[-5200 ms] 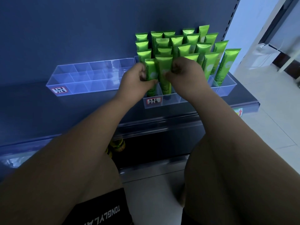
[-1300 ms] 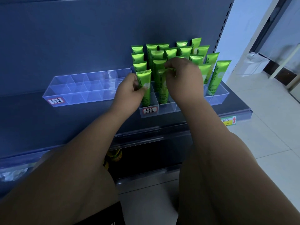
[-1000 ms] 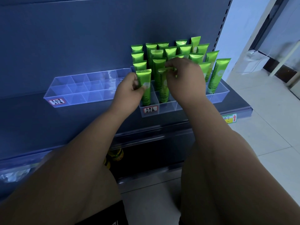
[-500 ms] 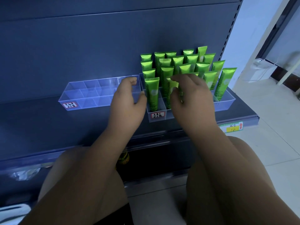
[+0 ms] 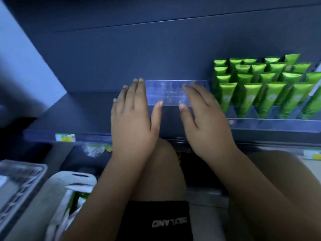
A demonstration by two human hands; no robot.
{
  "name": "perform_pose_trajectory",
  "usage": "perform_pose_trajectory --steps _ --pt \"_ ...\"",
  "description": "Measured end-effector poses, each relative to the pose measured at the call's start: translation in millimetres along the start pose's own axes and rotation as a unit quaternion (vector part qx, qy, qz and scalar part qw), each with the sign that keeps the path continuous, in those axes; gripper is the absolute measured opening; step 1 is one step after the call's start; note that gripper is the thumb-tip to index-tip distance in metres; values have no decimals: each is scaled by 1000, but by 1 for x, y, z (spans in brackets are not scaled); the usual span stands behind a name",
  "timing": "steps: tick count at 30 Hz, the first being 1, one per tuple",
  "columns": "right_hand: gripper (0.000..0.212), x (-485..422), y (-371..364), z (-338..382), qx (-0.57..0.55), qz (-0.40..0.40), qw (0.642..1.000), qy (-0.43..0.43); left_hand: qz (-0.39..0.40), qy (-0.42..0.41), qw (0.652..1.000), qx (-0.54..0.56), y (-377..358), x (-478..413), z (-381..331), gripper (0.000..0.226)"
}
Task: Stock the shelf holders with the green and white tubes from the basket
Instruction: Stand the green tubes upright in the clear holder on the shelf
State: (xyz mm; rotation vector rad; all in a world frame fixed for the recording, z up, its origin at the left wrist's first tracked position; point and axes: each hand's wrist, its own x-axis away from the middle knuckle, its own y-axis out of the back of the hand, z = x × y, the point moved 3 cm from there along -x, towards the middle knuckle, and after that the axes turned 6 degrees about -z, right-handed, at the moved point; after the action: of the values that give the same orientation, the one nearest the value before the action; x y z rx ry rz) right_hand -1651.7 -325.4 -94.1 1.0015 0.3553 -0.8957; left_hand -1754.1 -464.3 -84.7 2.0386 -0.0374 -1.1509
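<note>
Several green tubes (image 5: 251, 94) stand upright in the clear shelf holder (image 5: 278, 125) at the right. A second clear holder (image 5: 166, 93), with no tubes showing in it, sits on the dark shelf in the middle. My left hand (image 5: 133, 119) and my right hand (image 5: 206, 119) hover flat in front of this holder, fingers straight, holding nothing. At the lower left, a white bag (image 5: 69, 192) shows green and white tubes (image 5: 76, 200) inside.
A grey wire basket (image 5: 19, 185) sits at the far left edge on the floor. Yellow price tags (image 5: 65, 137) line the shelf's front rail. My knees and black shorts (image 5: 156, 221) fill the lower middle. The lower shelf is dark.
Both hands let go of the front tubes and drew back, fingers straightened. My view swung left and down, so the filled holder now lies at the right and the bag has come into view.
</note>
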Motion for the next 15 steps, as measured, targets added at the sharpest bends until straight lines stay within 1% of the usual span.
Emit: perform_pose_trajectory --steps 2,5,9,11,15 --pt "52 4 -22 34 -20 37 999 24 5 23 999 -43 23 21 32 68" --pt "56 19 -59 98 -54 96 990 87 14 76 991 -107 65 60 89 70" --pt "54 63 -120 185 -109 150 966 180 23 174 966 -189 124 127 159 68" --pt "51 95 -155 219 -126 189 955 192 31 222 945 -237 147 166 189 65" --pt "53 153 -228 254 -125 286 935 167 45 305 905 -294 173 234 230 65"
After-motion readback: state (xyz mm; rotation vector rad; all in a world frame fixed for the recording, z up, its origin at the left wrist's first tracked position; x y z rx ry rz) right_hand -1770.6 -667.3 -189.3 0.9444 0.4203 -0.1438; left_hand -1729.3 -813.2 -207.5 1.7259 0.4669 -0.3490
